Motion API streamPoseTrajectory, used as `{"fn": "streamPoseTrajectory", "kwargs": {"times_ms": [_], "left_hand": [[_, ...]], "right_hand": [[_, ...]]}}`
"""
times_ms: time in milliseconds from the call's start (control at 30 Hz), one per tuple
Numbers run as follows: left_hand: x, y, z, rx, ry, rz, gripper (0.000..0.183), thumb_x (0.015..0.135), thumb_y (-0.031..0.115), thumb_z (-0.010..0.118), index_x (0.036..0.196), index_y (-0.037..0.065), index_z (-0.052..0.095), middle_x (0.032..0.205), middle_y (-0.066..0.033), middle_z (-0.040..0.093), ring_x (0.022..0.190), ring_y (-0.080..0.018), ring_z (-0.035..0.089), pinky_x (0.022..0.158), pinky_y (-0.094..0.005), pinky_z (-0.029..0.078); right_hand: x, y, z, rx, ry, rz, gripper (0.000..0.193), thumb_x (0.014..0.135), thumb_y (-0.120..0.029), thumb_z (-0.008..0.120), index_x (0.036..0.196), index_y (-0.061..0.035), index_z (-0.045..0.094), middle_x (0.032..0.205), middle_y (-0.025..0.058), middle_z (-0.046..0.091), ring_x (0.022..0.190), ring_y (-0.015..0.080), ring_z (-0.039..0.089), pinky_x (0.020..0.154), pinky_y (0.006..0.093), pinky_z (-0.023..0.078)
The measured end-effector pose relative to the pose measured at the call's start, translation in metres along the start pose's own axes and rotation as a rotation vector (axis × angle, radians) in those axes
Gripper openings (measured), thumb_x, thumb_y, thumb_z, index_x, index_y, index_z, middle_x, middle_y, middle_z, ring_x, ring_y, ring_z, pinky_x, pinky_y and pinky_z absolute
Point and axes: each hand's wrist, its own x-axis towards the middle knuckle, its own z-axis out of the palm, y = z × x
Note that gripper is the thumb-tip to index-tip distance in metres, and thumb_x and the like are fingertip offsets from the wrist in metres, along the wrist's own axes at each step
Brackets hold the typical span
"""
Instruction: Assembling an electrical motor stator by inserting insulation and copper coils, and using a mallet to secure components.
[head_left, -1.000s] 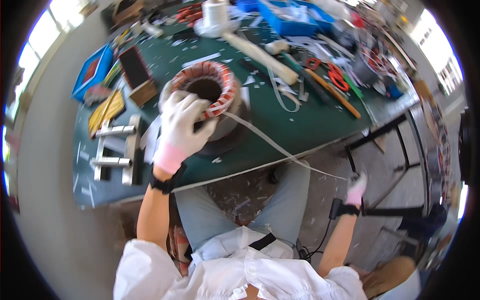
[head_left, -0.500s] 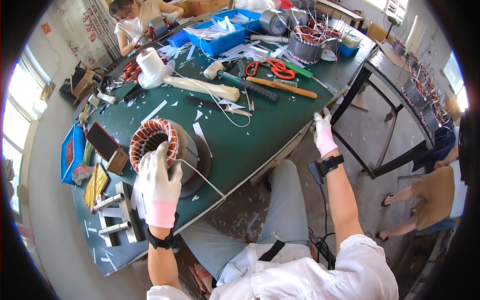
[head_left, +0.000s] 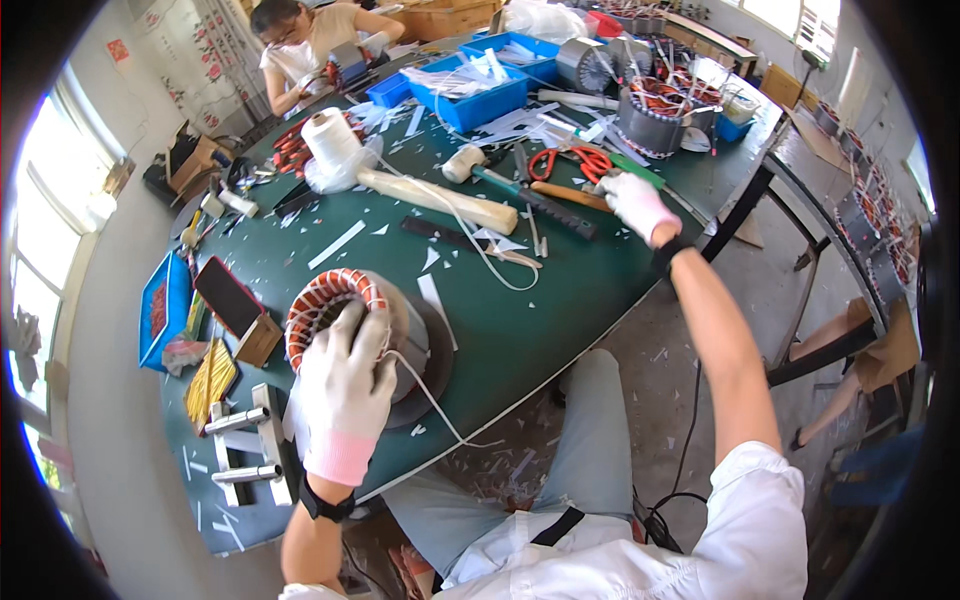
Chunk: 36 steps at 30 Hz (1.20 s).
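A motor stator with orange, white-laced windings lies tilted on a dark round base at the table's left. My left hand, in a white glove with a pink cuff, grips its winding rim, fingers over the bore and thumb by the outer side. White lacing cord trails from the stator past the table's front edge. My gloved right hand is over the far end of a wooden stick, close to red-handled scissors. Its fingertips are partly hidden, and a grip cannot be made out.
A mallet, a pale wooden club and a cord spool lie across the green table. Blue bins and more stators stand behind. A metal frame is at left. A co-worker sits opposite.
My right hand has moved from the table's front edge inward onto the tools. My left hand stays on the stator. The cord's end has slipped beyond the edge, and the whole view has shifted.
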Motion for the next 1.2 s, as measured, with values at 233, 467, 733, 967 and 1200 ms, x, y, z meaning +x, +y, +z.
{"fn": "streamPoseTrajectory", "kwargs": {"times_ms": [233, 467, 733, 967, 1200], "left_hand": [[0.071, -0.033, 0.009, -0.339, -0.403, 0.440, 0.012, 0.068, 0.016, 0.066, 0.074, 0.005, 0.066, 0.099, -0.0095, 0.063, 0.104, -0.0286, 0.053, 0.094, -0.0401, 0.038], [0.061, -0.044, 0.015, -0.494, -0.353, 0.272, 0.007, 0.075, 0.008, 0.064, 0.079, 0.004, 0.066, 0.079, -0.0080, 0.060, 0.090, -0.0237, 0.053, 0.099, -0.0359, 0.036], [0.060, -0.039, 0.008, -0.489, -0.457, 0.225, 0.017, 0.084, 0.018, 0.059, 0.089, 0.004, 0.067, 0.082, -0.0089, 0.062, 0.093, -0.0235, 0.052, 0.085, -0.0347, 0.042], [0.073, -0.031, 0.020, -0.519, -0.493, 0.204, 0.020, 0.083, 0.022, 0.059, 0.085, 0.004, 0.068, 0.081, -0.0096, 0.064, 0.083, -0.0229, 0.059, 0.079, -0.0356, 0.046], [0.074, -0.033, 0.022, -0.440, -0.441, 0.256, 0.030, 0.082, 0.030, 0.062, 0.093, 0.003, 0.071, 0.085, -0.0125, 0.070, 0.081, -0.0245, 0.066, 0.082, -0.0326, 0.050]], "right_hand": [[0.033, 0.058, 0.010, 0.210, -0.109, -0.099, 0.025, 0.073, -0.017, 0.067, 0.094, -0.0048, 0.064, 0.091, 0.0164, 0.065, 0.088, 0.0319, 0.062, 0.078, 0.0392, 0.048], [0.037, 0.018, 0.003, 0.282, -0.333, 0.237, 0.030, 0.079, -0.015, 0.068, 0.103, -0.0002, 0.060, 0.088, 0.0154, 0.066, 0.080, 0.0270, 0.063, 0.073, 0.0366, 0.048], [-0.073, -0.215, -0.079, 0.881, -0.116, -0.156, 0.020, 0.086, -0.014, 0.056, 0.103, -0.0023, 0.060, 0.076, 0.0062, 0.056, 0.070, 0.0136, 0.058, 0.063, 0.0292, 0.047], [-0.086, -0.283, -0.025, 0.881, -0.130, -0.243, 0.033, 0.074, -0.031, 0.074, 0.082, -0.0015, 0.061, 0.080, 0.0142, 0.058, 0.077, 0.0307, 0.058, 0.068, 0.0389, 0.046], [-0.082, -0.292, -0.015, 0.943, 0.056, -0.322, 0.023, 0.078, -0.024, 0.066, 0.078, -0.0019, 0.060, 0.076, 0.0129, 0.056, 0.075, 0.0306, 0.055, 0.066, 0.0402, 0.044]]}}
